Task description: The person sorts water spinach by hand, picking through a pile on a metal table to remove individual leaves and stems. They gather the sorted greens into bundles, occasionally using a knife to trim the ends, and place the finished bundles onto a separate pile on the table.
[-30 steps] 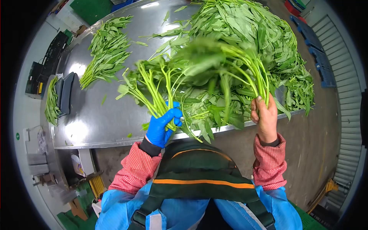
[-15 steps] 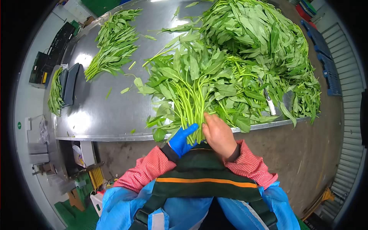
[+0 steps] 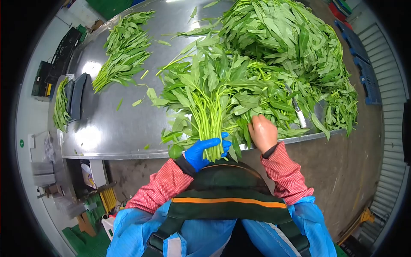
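My left hand (image 3: 205,150), in a blue glove, is wrapped round the lower stems of a bunch of water spinach (image 3: 207,109) at the table's front edge. The leaves fan out away from me over the tabletop. My right hand (image 3: 263,133), bare, is just right of the bunch with its fingers curled together against loose water spinach leaves (image 3: 246,103). Whatever its fingertips pinch is hidden. To the right of that hand, a knife with a white handle (image 3: 302,118) lies among the greens.
A large heap of water spinach (image 3: 282,34) covers the back right of the metal table (image 3: 124,124). At the back left lies a separate bunch (image 3: 124,51). Further left, more greens (image 3: 61,105) rest by a dark tray-like device (image 3: 78,97). Blue pallets (image 3: 368,81) stand beyond the right side.
My right hand has left the bunch's stems and moved right to the loose leaves. My left hand still grips the bunch, its fingers now showing round the stems.
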A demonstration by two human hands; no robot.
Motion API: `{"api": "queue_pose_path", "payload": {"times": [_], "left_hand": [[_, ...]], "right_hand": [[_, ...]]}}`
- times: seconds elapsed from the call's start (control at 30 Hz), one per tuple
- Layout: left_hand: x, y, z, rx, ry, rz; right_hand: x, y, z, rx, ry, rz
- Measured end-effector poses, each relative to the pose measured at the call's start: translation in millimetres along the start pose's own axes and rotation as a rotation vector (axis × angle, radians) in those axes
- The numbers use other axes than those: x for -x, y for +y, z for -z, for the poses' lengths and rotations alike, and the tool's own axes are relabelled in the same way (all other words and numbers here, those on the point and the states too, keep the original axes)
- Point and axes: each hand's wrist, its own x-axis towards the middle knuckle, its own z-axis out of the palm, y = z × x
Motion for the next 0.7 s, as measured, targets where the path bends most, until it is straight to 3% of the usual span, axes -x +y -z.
{"api": "queue_pose_path", "payload": {"times": [0.07,0.13,0.2,0.27,0.33,0.4,0.53,0.6,0.63,0.7], "left_hand": [[4,9,-6,0.081,-0.041,-0.079],[10,25,-3,0.163,-0.133,-0.179],[19,42,-4,0.334,-0.249,-0.247],[20,50,2,0.392,-0.346,-0.312],[17,44,4,0.249,-0.161,-0.322],[9,32,12,0.150,-0.043,-0.322],[6,9,-11,0.088,0.080,-0.278],[3,-3,-1,0.057,0.069,-0.229],[6,-5,-4,0.014,0.187,-0.184],[10,-9,-1,0.009,0.190,-0.182]], "right_hand": [[-4,3,0,0.008,0.015,-0.020],[-14,3,23,-0.094,0.162,-0.088],[-21,13,45,-0.321,0.132,-0.291],[-26,45,33,-0.813,0.125,-0.297],[-25,23,55,-1.230,-0.143,-0.560],[-18,-1,47,-1.421,-0.245,-0.553],[-1,-50,20,-1.469,-0.260,-0.468],[6,-67,4,-1.239,-0.232,-0.293],[6,-75,7,-1.050,-0.155,-0.137],[5,-90,18,-0.658,-0.003,0.160]]}}
